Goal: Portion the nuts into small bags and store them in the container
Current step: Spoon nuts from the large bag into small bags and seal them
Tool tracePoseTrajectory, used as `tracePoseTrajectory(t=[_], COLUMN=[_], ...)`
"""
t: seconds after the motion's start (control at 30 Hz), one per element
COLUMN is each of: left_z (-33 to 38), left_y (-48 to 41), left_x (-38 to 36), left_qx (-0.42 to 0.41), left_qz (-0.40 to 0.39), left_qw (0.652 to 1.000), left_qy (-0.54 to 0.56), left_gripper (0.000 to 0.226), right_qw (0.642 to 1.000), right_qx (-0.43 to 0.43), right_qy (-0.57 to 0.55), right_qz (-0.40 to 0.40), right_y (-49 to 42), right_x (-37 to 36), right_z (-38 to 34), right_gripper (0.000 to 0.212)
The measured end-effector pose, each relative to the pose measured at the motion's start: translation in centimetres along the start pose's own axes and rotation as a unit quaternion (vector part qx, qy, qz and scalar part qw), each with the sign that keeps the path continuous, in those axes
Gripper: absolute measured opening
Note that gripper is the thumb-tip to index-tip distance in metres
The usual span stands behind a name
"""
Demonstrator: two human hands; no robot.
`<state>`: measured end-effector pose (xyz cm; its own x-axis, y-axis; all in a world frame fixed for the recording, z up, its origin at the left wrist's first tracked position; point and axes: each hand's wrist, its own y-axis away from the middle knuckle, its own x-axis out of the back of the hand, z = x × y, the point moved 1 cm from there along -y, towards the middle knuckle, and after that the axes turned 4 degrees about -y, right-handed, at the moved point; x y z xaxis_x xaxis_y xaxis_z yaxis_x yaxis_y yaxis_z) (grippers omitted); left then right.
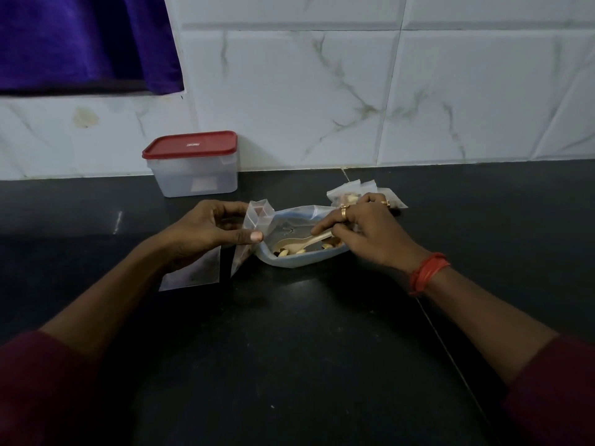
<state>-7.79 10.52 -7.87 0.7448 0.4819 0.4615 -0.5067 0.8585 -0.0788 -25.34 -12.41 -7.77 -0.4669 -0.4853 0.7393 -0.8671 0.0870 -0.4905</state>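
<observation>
My left hand pinches a small clear plastic bag upright, its mouth beside the big bag. My right hand grips a pale spoon whose bowl lies inside a large clear zip bag lying on the black counter. A few nuts sit at the near end of that bag. Behind my right hand lie small filled bags of nuts. A clear container with a red lid stands closed against the wall at the back left.
More empty small bags lie on the counter under my left wrist. The white marble-tiled wall runs along the back of the black counter. A purple cloth hangs at the top left.
</observation>
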Motion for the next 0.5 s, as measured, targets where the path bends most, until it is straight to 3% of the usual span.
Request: tracePoseTrajectory(t=[0.5], left_z=[0.2], left_y=[-0.1], left_x=[-0.2], left_qx=[0.006], left_qz=[0.006], left_qw=[1.000], left_qy=[-0.004], left_gripper=[0.092], right_qw=[0.994], right_qx=[-0.059], right_qy=[-0.090], right_qz=[-0.024], right_y=[0.0], right_x=[-0.9], right_z=[-0.6], right_gripper=[0.029])
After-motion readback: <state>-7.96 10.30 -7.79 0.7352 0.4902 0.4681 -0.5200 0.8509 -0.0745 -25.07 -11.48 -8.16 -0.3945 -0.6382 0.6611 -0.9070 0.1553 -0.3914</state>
